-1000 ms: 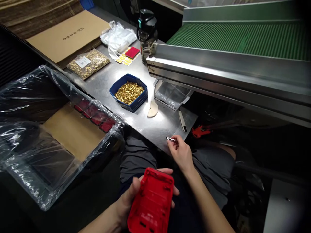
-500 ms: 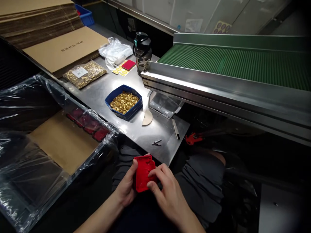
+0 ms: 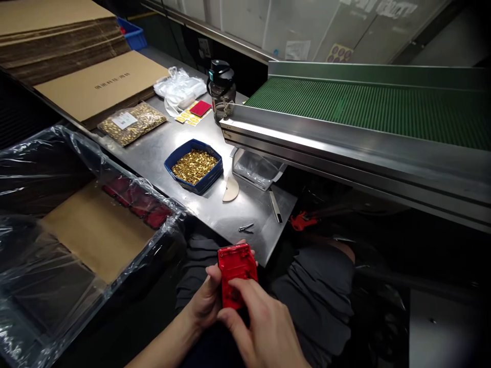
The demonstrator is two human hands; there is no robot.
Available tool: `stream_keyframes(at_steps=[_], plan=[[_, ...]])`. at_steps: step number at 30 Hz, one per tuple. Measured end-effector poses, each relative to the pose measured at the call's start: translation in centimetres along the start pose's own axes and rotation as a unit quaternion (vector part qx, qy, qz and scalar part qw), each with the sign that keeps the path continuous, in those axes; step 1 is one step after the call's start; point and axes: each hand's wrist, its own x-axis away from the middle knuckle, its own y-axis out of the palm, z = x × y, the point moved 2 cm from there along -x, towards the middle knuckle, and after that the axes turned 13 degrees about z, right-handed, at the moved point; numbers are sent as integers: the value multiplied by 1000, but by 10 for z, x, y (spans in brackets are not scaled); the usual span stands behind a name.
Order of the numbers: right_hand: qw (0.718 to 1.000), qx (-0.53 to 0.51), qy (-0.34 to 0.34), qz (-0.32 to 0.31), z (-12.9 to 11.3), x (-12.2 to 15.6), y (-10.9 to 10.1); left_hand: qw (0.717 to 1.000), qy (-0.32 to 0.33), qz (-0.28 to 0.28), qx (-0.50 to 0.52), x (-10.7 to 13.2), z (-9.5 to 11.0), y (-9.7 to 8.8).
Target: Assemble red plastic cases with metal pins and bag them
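A red plastic casing (image 3: 235,260), its moulded inner side facing up, lies in my left hand (image 3: 207,301) above my lap. The left thumb presses on its left edge, and the fingers wrap beneath it. My right hand (image 3: 264,322) is closed over the lower part of the casing, fingertips on its inner face and thumb at the bottom edge. Whether a small part sits under those fingertips is hidden. On the bench beyond are a small metal tool like nail clippers (image 3: 246,228) and a blue tray (image 3: 210,179) full of small brass-coloured pieces.
A green conveyor (image 3: 345,102) with a metal side rail runs along the right. To the left stands a plastic-lined bin (image 3: 138,179) holding several red parts (image 3: 157,215). The metal bench (image 3: 153,163) also carries a utility knife (image 3: 275,206), a bottle (image 3: 222,89) and cardboard sheets (image 3: 103,82).
The casing has shifted slightly right in my left hand and tilted, showing its dark top edge. My right hand has moved lower and covers more of it. The camera view has shifted slightly.
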Motion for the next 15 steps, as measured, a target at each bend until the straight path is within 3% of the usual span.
stream_keyframes(at_steps=[3,6,10,15], plan=[[998,55,-27,-8,-6,-1,15,996,75,17,-52,3,1,3],[996,66,-60,14,-6,3,21,987,128,-9,-102,8,6,10],[991,58,-110,58,-3,13,23,985,120,-45,-120,13,14,20],[981,48,-140,124,-4,17,24,981,119,-13,-152,18,17,20]])
